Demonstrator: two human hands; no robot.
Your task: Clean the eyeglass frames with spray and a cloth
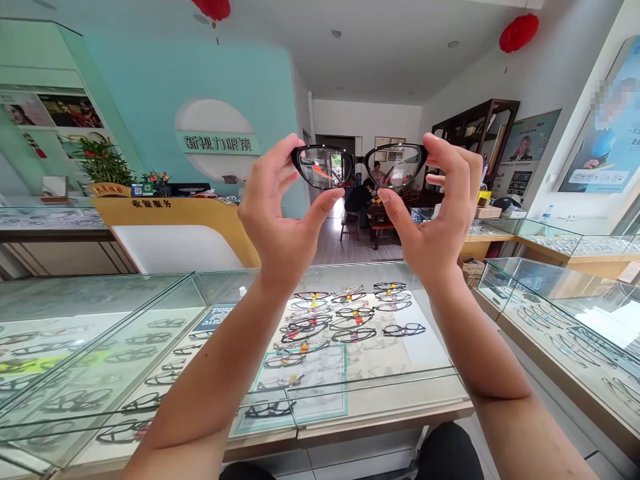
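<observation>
Black cat-eye eyeglasses (359,159), held up level above the counter, front rims upright, gripped at both ends. Left hand (275,210): partly curled, pinching the left end, index finger at the upper outer corner, thumb at the lower rim. Right hand (445,207): same pinch at the right end, remaining fingers loosely bent. Below: glass display case (385,395), stocked with rows of eyeglasses, including one blue-framed pair (404,330); partly hidden by both forearms. To the right: second glass case (565,327), likewise stocked. To the left, beyond: yellow service counter (215,217), bearing a leafy potted plant (103,163); round wall sign (217,117) above. Beyond the eyeglasses: seated person (357,200) in dark clothing, partly blocked; dark wooden shelving (470,127). Overhead, right: red lantern (519,33).
</observation>
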